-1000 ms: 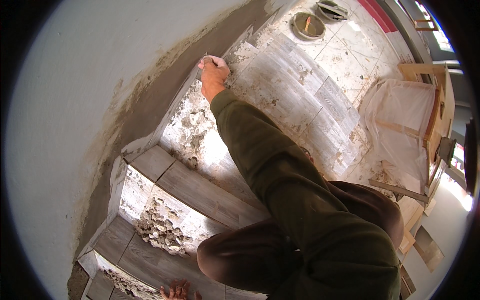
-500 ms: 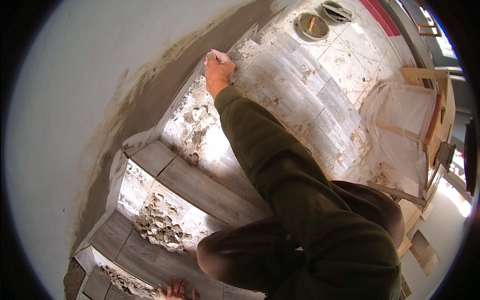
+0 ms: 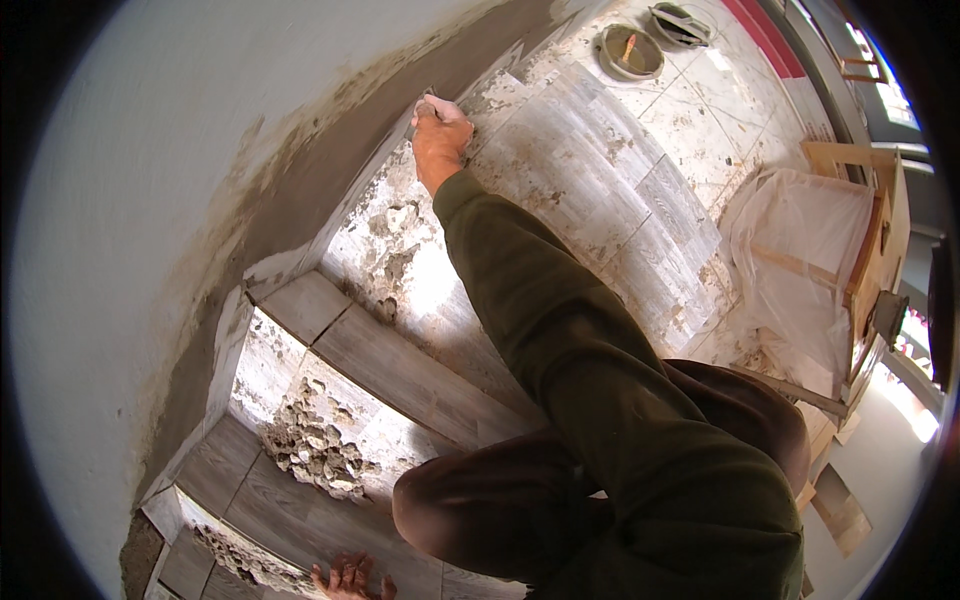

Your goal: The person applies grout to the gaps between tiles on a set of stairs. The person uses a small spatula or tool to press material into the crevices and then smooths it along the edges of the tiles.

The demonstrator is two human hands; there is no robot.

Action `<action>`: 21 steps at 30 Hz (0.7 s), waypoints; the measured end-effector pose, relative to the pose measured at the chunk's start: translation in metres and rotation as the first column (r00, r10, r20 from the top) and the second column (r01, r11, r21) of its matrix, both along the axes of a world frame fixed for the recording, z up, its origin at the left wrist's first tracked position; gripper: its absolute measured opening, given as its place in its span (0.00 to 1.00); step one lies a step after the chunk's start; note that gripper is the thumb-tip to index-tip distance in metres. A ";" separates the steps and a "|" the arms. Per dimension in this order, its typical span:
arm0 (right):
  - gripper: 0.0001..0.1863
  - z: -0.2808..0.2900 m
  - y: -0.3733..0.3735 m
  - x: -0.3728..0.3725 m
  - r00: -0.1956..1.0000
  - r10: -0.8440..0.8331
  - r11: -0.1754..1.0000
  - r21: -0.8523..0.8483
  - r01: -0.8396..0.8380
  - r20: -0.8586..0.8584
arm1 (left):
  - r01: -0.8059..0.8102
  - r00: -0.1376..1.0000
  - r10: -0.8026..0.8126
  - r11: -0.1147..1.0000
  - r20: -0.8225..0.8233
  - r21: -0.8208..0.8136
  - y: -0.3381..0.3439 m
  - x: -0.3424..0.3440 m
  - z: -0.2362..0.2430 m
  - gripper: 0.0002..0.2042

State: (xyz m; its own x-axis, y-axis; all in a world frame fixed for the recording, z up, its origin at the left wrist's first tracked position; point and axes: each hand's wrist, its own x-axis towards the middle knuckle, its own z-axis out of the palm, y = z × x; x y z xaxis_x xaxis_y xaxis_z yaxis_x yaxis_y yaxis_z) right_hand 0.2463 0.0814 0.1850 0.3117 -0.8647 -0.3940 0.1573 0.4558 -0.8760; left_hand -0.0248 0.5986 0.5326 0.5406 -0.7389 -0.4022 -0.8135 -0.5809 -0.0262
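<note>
My right hand (image 3: 441,135), at the end of an outstretched arm in a dark green sleeve, is closed low against the wall, by the skirting strip (image 3: 357,195). Its fingers wrap round something mostly hidden, with only a thin dark edge showing. Beside it runs a smooth brown-grey band of mortar (image 3: 310,185) along the foot of the pale wall (image 3: 150,220). At the lower edge my left hand (image 3: 350,577) rests on a wood-look tiled step (image 3: 300,510), fingers spread and holding nothing.
Broken mortar rubble (image 3: 318,445) lines the stair risers. Wood-look floor tiles (image 3: 590,190) spread to the right of my arm. Farther off stand a bucket with a brush (image 3: 630,52) and a dark bucket (image 3: 680,25). A plastic-draped wooden frame (image 3: 800,250) is at the right.
The view has shifted slightly. My right hand keeps almost the same place and grip by the wall, and my left hand stays on the step.
</note>
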 end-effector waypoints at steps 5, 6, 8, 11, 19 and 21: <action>0.14 0.007 0.008 -0.001 1.000 0.013 0.999 0.037 -0.014 0.025 | -0.110 0.987 0.113 0.993 -0.111 0.033 0.015 -0.008 -0.002 0.19; 0.14 0.009 0.008 -0.001 1.000 0.014 0.999 0.037 -0.015 0.025 | -0.112 0.987 0.115 0.993 -0.111 0.033 0.014 -0.008 -0.002 0.19; 0.14 0.011 0.010 -0.003 0.999 0.031 0.996 0.078 -0.034 0.041 | -0.107 0.989 0.107 0.994 -0.106 0.012 0.015 -0.008 -0.003 0.19; 0.13 0.016 0.015 -0.007 0.998 0.067 0.997 0.045 -0.067 -0.017 | -0.138 0.984 0.141 0.990 -0.111 0.034 0.009 -0.008 -0.001 0.18; 0.12 0.003 0.027 -0.003 1.000 0.002 1.000 0.007 -0.002 0.007 | -0.150 0.981 0.154 0.988 -0.117 0.038 0.009 -0.009 0.000 0.18; 0.11 -0.001 0.030 -0.003 1.000 0.006 1.000 -0.008 -0.006 -0.011 | -0.141 0.983 0.143 0.990 -0.117 0.025 0.007 -0.008 -0.001 0.18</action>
